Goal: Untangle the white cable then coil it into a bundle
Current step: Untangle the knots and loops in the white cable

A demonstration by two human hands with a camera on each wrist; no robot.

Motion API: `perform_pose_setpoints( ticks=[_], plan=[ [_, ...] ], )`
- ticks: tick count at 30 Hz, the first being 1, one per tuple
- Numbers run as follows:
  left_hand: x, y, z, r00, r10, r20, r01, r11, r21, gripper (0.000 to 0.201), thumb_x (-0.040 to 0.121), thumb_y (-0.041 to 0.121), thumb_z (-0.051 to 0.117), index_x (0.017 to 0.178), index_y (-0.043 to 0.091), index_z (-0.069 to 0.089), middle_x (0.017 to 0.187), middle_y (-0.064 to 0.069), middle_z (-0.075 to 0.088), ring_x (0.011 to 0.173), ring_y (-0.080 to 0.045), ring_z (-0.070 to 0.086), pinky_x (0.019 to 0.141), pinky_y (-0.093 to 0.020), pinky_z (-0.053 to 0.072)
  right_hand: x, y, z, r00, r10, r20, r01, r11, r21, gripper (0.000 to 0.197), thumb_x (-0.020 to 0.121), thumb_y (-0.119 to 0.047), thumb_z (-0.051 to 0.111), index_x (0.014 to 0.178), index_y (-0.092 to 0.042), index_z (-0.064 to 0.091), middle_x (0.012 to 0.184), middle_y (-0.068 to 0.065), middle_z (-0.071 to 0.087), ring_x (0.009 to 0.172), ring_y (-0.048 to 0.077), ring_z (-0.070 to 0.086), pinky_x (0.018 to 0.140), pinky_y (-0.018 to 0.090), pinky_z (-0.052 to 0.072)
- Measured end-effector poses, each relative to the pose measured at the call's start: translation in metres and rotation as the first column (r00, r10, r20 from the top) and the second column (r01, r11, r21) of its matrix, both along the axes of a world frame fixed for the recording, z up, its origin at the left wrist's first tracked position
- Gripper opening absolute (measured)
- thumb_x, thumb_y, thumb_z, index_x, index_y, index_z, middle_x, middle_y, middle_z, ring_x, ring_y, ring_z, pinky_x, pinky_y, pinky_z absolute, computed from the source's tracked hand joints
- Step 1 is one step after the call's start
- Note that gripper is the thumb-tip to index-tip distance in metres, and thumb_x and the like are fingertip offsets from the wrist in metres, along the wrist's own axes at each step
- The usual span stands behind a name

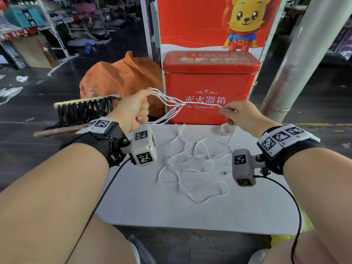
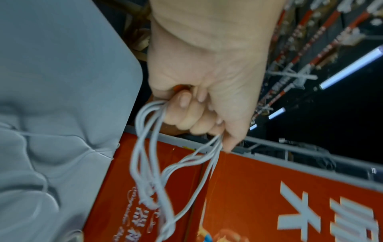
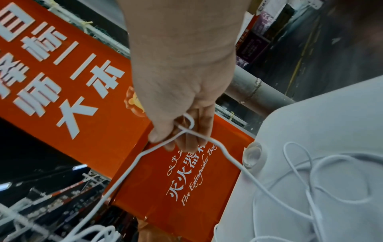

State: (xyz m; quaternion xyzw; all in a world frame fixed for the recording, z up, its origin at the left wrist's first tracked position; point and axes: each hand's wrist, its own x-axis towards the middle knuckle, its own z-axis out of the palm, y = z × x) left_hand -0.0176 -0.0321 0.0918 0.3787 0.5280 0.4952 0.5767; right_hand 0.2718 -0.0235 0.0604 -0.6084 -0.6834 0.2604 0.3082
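A thin white cable (image 1: 192,162) lies in loose tangled loops on the white table (image 1: 144,202). My left hand (image 1: 136,109) is raised above the table's far left edge and grips several gathered loops of the cable (image 2: 153,152) in its fist. The loops stick out of both ends of the fist. My right hand (image 1: 236,114) is up at the far right and pinches a single strand of the cable (image 3: 186,129) between thumb and fingers. From there one strand runs left to the loops and another drops to the tangle on the table.
A red fire extinguisher box (image 1: 209,86) stands right behind the table. A roll of clear tape (image 1: 225,128) lies at the table's far edge under my right hand. An orange sack (image 1: 122,79) and a brush (image 1: 85,109) are at the back left, a grey pole (image 1: 297,60) at the right.
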Motion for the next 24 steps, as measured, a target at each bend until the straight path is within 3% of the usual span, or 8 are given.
perform_pose_setpoints(
  ticks=[2, 6, 10, 12, 14, 19, 22, 24],
  plan=[
    [-0.004, 0.002, 0.001, 0.999, -0.052, 0.007, 0.052, 0.998, -0.027, 0.045, 0.092, 0.036, 0.055, 0.057, 0.024, 0.029, 0.042, 0.009, 0.018, 0.033, -0.007, 0.013, 0.035, -0.020, 0.012, 0.002, 0.004, -0.002, 0.994, -0.082, -0.078, 0.083, 0.997, 0.009, 0.027, 0.095, -0.020, 0.053, 0.086, 0.002, 0.066, 0.066, 0.006, 0.061, 0.056, 0.019, 0.054, 0.063, 0.034, 0.049],
    [-0.007, 0.003, 0.006, 0.977, -0.213, -0.025, 0.212, 0.976, -0.052, 0.047, 0.094, 0.040, 0.051, 0.056, 0.025, 0.027, 0.044, 0.009, 0.018, 0.033, -0.007, 0.013, 0.035, -0.021, 0.011, 0.006, 0.008, 0.003, 0.967, -0.253, -0.036, 0.255, 0.942, 0.219, 0.029, 0.090, -0.036, 0.060, 0.084, -0.008, 0.060, 0.074, 0.003, 0.053, 0.066, 0.016, 0.045, 0.062, 0.028, 0.035],
    [-0.003, 0.006, 0.003, 0.989, 0.023, 0.149, -0.027, 0.999, 0.022, 0.047, 0.093, 0.039, 0.052, 0.056, 0.024, 0.028, 0.043, 0.008, 0.017, 0.034, -0.007, 0.013, 0.033, -0.020, 0.015, 0.001, 0.003, 0.004, 0.986, -0.137, -0.094, 0.153, 0.968, 0.199, 0.027, 0.086, -0.035, 0.066, 0.085, -0.009, 0.063, 0.075, -0.007, 0.055, 0.068, 0.008, 0.046, 0.064, 0.023, 0.038],
    [-0.001, 0.008, -0.002, 0.965, 0.150, 0.216, -0.160, 0.987, 0.032, 0.045, 0.094, 0.038, 0.052, 0.058, 0.023, 0.028, 0.044, 0.008, 0.017, 0.036, -0.008, 0.013, 0.034, -0.021, 0.015, -0.003, 0.002, 0.002, 0.994, -0.051, -0.096, 0.063, 0.990, 0.128, 0.021, 0.084, -0.026, 0.070, 0.086, -0.006, 0.069, 0.072, -0.007, 0.058, 0.061, 0.007, 0.048, 0.058, 0.021, 0.040],
    [0.003, 0.010, -0.005, 0.960, 0.182, 0.215, -0.191, 0.981, 0.022, 0.044, 0.094, 0.038, 0.050, 0.059, 0.023, 0.027, 0.043, 0.007, 0.016, 0.035, -0.009, 0.013, 0.034, -0.021, 0.014, -0.008, 0.004, 0.003, 0.995, -0.035, -0.096, 0.044, 0.994, 0.103, 0.016, 0.083, -0.021, 0.071, 0.086, -0.006, 0.071, 0.066, -0.006, 0.058, 0.050, 0.000, 0.049, 0.052, 0.017, 0.038],
    [0.008, 0.007, -0.003, 0.986, 0.061, 0.154, -0.064, 0.998, 0.015, 0.047, 0.095, 0.038, 0.049, 0.056, 0.023, 0.027, 0.043, 0.008, 0.017, 0.034, -0.008, 0.013, 0.032, -0.020, 0.014, -0.002, 0.010, 0.009, 0.935, -0.248, -0.255, 0.298, 0.938, 0.179, 0.020, 0.084, -0.029, 0.069, 0.087, -0.010, 0.071, 0.064, -0.001, 0.061, 0.048, -0.001, 0.051, 0.051, 0.012, 0.040],
    [0.001, 0.009, -0.002, 0.958, 0.175, 0.227, -0.194, 0.979, 0.064, 0.043, 0.095, 0.035, 0.048, 0.060, 0.022, 0.027, 0.040, 0.008, 0.019, 0.033, -0.008, 0.014, 0.032, -0.020, 0.016, 0.007, 0.011, 0.008, 0.913, -0.340, -0.226, 0.380, 0.910, 0.166, 0.035, 0.076, -0.044, 0.074, 0.091, -0.013, 0.067, 0.080, -0.005, 0.058, 0.072, 0.006, 0.052, 0.067, 0.023, 0.042],
    [-0.003, 0.009, -0.005, 0.918, 0.302, 0.256, -0.326, 0.944, 0.057, 0.040, 0.095, 0.032, 0.047, 0.061, 0.021, 0.027, 0.039, 0.009, 0.019, 0.032, -0.008, 0.014, 0.032, -0.021, 0.017, 0.008, 0.010, 0.006, 0.925, -0.327, -0.195, 0.357, 0.923, 0.145, 0.040, 0.075, -0.047, 0.073, 0.096, -0.015, 0.063, 0.078, -0.010, 0.050, 0.069, 0.004, 0.046, 0.064, 0.024, 0.039]
  ],
)
